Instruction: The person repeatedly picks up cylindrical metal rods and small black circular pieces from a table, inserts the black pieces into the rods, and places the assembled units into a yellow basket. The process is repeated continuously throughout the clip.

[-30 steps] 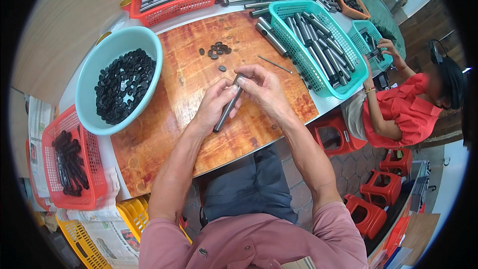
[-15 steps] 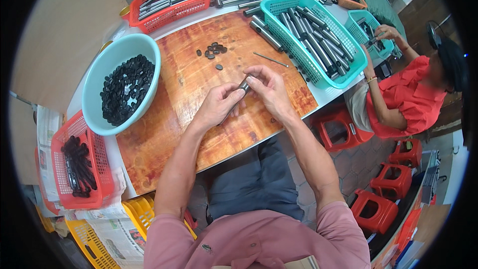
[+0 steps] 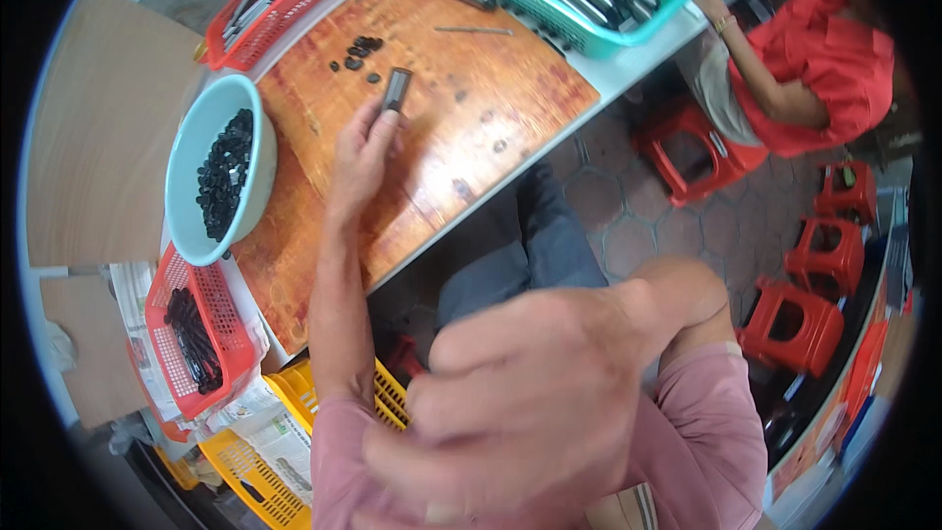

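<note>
My left hand [image 3: 361, 155] is closed around a short dark tube [image 3: 396, 88], holding it tilted above the wooden board [image 3: 530, 88]. The tube's upper end sticks out past my thumb. My right hand [image 3: 530, 393] is raised close to the camera, large and smeared by motion. Its fingers look bent, but whether anything is in them cannot be made out. Beyond the tube lie several small black oval pieces [image 3: 363, 47]. A thin metal rod [image 3: 473, 30] rests farther right on the board.
At left stand a pale blue basin [image 3: 263, 152] of black pieces and a red basket [image 3: 228, 329] of dark strips. A teal basket [image 3: 633, 37] at the far side and a red basket [image 3: 263, 47] hold tubes. A co-worker in red [image 3: 814, 69] sits right, near red stools [image 3: 800, 324].
My right hand has left the tube and come up toward the camera. My left hand keeps the tube, now more upright. The whole view has tilted and shifted.
</note>
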`<state>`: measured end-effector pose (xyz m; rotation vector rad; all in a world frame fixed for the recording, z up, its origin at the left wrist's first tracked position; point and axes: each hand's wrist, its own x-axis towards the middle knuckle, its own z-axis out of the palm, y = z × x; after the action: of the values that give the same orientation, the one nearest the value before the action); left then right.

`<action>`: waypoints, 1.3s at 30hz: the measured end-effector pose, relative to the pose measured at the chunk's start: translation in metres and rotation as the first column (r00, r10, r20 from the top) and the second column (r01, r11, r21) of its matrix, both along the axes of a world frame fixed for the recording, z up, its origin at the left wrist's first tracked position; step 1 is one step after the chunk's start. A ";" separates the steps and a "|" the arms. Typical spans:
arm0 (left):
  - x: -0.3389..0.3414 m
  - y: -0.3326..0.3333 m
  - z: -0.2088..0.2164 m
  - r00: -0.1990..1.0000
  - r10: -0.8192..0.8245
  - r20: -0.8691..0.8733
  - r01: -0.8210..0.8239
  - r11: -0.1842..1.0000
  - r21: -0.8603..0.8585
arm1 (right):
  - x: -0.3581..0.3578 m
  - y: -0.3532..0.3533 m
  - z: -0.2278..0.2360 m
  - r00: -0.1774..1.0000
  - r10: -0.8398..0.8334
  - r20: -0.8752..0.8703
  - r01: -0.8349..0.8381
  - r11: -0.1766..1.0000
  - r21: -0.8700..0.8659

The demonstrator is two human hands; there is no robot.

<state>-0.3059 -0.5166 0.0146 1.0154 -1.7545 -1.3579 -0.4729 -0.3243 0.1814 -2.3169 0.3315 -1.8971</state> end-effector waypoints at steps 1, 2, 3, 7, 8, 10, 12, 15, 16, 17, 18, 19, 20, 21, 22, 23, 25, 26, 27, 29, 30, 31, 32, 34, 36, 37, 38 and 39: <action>0.000 0.003 0.001 1.000 0.015 0.015 -0.015 1.000 -0.007 | 0.004 0.009 -0.001 0.999 0.003 0.041 -0.003 1.000 0.008; -0.001 0.002 0.001 0.999 0.034 0.020 -0.033 0.999 -0.026 | 0.001 0.016 0.003 0.999 0.039 0.016 -0.040 0.996 0.083; 0.002 0.002 0.000 0.997 0.033 0.075 -0.030 0.999 -0.045 | -0.002 0.022 0.007 0.996 0.084 0.000 -0.083 0.984 0.157; 0.012 0.002 0.007 0.953 0.076 0.293 0.020 0.950 -0.312 | -0.026 0.054 0.006 0.988 0.147 0.054 -0.156 0.920 0.359; 0.011 0.001 0.010 0.936 0.098 0.338 0.077 0.881 -0.467 | -0.028 0.052 0.002 0.994 0.095 0.047 -0.105 0.936 0.336; 0.012 0.007 0.016 0.914 0.147 0.379 0.085 0.842 -0.532 | -0.038 0.039 -0.007 0.998 0.013 -0.056 0.005 0.952 0.307; 0.012 0.011 0.011 0.899 0.193 0.392 0.090 0.796 -0.599 | -0.058 0.012 -0.014 0.959 -0.088 -0.268 0.165 0.945 0.283; -0.001 0.011 0.014 0.896 0.223 0.383 0.126 0.701 -0.702 | -0.068 -0.053 -0.041 0.899 -0.284 -0.334 0.406 0.826 0.392; -0.004 0.014 0.013 0.883 0.251 0.396 0.129 0.682 -0.720 | -0.067 -0.080 -0.057 0.886 -0.333 -0.321 0.454 0.761 0.463; -0.005 0.017 0.013 0.857 0.288 0.427 0.151 0.652 -0.743 | -0.068 -0.104 -0.075 0.882 -0.342 -0.325 0.470 0.702 0.536; -0.004 0.019 0.013 0.829 0.326 0.454 0.175 0.620 -0.765 | -0.067 -0.126 -0.094 0.876 -0.353 -0.328 0.482 0.637 0.602; -0.004 0.020 0.012 0.798 0.366 0.479 0.202 0.587 -0.784 | -0.065 -0.146 -0.114 0.870 -0.353 -0.345 0.494 0.606 0.623; -0.005 0.021 0.010 0.802 0.367 0.472 0.199 0.580 -0.790 | -0.064 -0.159 -0.129 0.862 -0.356 -0.361 0.506 0.572 0.645; -0.004 0.021 0.007 0.801 0.372 0.468 0.197 0.576 -0.794 | -0.060 -0.167 -0.138 0.883 -0.298 -0.364 0.470 0.535 0.702; -0.004 0.020 0.005 0.801 0.376 0.465 0.195 0.571 -0.797 | -0.059 -0.174 -0.146 0.901 -0.240 -0.360 0.433 0.491 0.756; -0.003 0.020 0.003 0.808 0.381 0.450 0.180 0.568 -0.803 | -0.056 -0.177 -0.150 0.920 -0.175 -0.351 0.392 0.443 0.806; -0.005 0.019 0.001 0.821 0.388 0.419 0.150 0.562 -0.814 | -0.056 -0.181 -0.155 0.914 -0.096 -0.394 0.393 0.450 0.802; -0.004 0.020 -0.001 0.826 0.384 0.413 0.148 0.559 -0.816 | -0.056 -0.181 -0.157 0.908 -0.052 -0.415 0.392 0.453 0.801; -0.004 0.019 -0.003 0.831 0.379 0.407 0.147 0.556 -0.818 | -0.056 -0.181 -0.160 0.927 -0.049 -0.372 0.354 0.443 0.824; -0.002 0.020 -0.005 0.833 0.372 0.410 0.147 0.565 -0.812 | -0.056 -0.179 -0.166 0.957 -0.043 -0.286 0.277 0.421 0.864; -0.002 0.022 -0.006 0.829 0.370 0.419 0.149 0.577 -0.803 | -0.056 -0.179 -0.167 0.961 -0.036 -0.274 0.263 0.422 0.868; -0.001 0.023 -0.006 0.826 0.367 0.428 0.150 0.588 -0.795 | -0.056 -0.178 -0.168 0.964 -0.028 -0.263 0.250 0.422 0.871; -0.001 0.023 -0.006 0.826 0.361 0.433 0.156 0.592 -0.790 | -0.058 -0.177 -0.168 0.967 -0.027 -0.253 0.240 0.423 0.874; -0.002 0.025 -0.005 0.826 0.349 0.443 0.166 0.600 -0.782 | -0.062 -0.179 -0.178 0.971 -0.016 -0.239 0.217 0.486 0.847; -0.003 0.027 -0.002 0.835 0.334 0.437 0.164 0.608 -0.777 | -0.065 -0.178 -0.180 0.974 -0.008 -0.228 0.199 0.525 0.828; -0.003 0.028 0.000 0.840 0.327 0.434 0.162 0.611 -0.775 | -0.066 -0.176 -0.182 0.974 -0.009 -0.225 0.195 0.532 0.824; -0.003 0.029 0.000 0.841 0.319 0.437 0.163 0.621 -0.767 | -0.066 -0.175 -0.182 0.975 -0.006 -0.220 0.189 0.540 0.820; -0.002 0.029 0.001 0.842 0.312 0.440 0.164 0.630 -0.759 | -0.066 -0.174 -0.183 0.976 -0.001 -0.217 0.185 0.529 0.828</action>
<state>-0.3078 -0.4873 0.0159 0.9646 -2.3453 -0.0976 -0.5392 -0.4985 -0.0012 -1.7601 1.1369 -1.0796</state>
